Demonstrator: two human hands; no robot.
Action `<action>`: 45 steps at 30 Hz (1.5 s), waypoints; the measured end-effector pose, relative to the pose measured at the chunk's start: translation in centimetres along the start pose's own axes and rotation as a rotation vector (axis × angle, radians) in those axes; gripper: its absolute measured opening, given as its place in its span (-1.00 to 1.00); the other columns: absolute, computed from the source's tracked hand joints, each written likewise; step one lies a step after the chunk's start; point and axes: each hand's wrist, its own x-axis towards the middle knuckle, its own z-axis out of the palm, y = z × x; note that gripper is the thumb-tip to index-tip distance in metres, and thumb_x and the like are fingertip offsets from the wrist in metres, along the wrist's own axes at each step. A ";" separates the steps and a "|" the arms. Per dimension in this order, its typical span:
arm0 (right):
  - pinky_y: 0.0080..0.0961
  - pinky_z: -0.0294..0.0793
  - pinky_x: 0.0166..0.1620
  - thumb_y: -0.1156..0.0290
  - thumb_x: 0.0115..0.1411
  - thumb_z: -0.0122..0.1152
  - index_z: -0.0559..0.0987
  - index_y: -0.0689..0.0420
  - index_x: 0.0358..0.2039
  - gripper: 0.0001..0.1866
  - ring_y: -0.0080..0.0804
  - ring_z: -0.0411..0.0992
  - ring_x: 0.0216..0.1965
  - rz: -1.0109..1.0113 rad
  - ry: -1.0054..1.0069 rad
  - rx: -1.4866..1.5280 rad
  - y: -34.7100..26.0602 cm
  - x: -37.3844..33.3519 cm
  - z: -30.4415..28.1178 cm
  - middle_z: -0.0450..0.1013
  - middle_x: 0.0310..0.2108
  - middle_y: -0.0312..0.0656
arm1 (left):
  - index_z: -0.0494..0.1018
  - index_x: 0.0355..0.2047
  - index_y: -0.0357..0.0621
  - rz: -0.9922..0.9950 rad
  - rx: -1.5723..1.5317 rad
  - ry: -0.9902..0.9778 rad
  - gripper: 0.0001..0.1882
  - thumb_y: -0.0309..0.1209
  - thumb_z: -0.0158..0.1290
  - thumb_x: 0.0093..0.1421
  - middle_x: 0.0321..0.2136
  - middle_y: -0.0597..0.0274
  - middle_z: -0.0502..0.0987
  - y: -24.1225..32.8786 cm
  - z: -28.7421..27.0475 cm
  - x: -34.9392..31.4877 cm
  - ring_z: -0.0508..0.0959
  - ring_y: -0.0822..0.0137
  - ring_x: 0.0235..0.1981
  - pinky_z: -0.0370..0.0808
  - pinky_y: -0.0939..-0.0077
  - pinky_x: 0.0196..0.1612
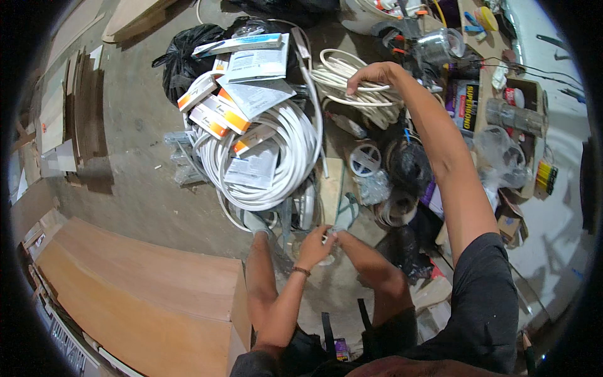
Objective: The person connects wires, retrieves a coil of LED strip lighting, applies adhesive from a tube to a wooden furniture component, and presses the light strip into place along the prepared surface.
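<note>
My right hand [375,74] reaches out to the far right, its fingers curled over the top of a coil of cream-coloured cable [358,95]. Low between my knees, my left hand [316,247] has its fingers drawn together around something small and pale that I cannot make out. Ahead of me lies a big coil of white cable [295,169]. On top of it rest several white-and-orange boxes [209,120], a white-and-blue box [248,43] and printed plastic packets [257,63].
A black plastic bag [188,60] sits behind the white coil. To the right are a white spool [365,160], a black coil [408,164], rolls of clear tape [440,45] and a cluttered wooden tray [531,94]. A large wooden panel box [144,283] stands at the near left.
</note>
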 end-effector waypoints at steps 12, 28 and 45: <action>-0.45 0.47 0.03 0.31 -0.37 0.64 0.35 0.31 0.19 0.05 -0.37 0.47 -0.08 -0.429 0.008 0.136 4.4 -23.8 15.9 0.50 -0.01 -0.11 | 0.19 0.33 -0.34 0.256 -1.598 -0.125 -0.12 0.26 -0.19 0.38 0.15 0.01 0.48 19.6 -5.6 -0.9 0.50 0.11 0.16 0.34 0.16 0.31; -0.23 0.31 0.30 0.32 -0.25 0.69 0.25 0.25 0.33 0.13 -0.17 0.40 0.22 -0.376 -0.712 0.664 23.2 -48.7 40.9 0.45 0.15 0.00 | 0.23 0.30 -0.25 -0.030 -1.623 -0.541 -0.09 0.03 0.22 0.06 -0.08 0.08 0.54 31.1 4.7 -27.2 0.56 0.23 -0.05 0.52 0.31 0.10; -0.26 0.49 0.03 -0.06 0.21 0.33 0.41 0.06 -0.13 -0.50 -0.25 0.61 -0.27 -1.779 -1.075 1.011 17.3 -69.7 52.4 0.62 -0.40 -0.29 | 0.56 -0.19 -0.35 0.369 -0.038 -0.809 -0.38 0.08 -0.12 0.45 -0.34 0.18 0.64 52.3 -1.3 -45.4 0.60 0.46 -0.33 0.57 0.52 -0.23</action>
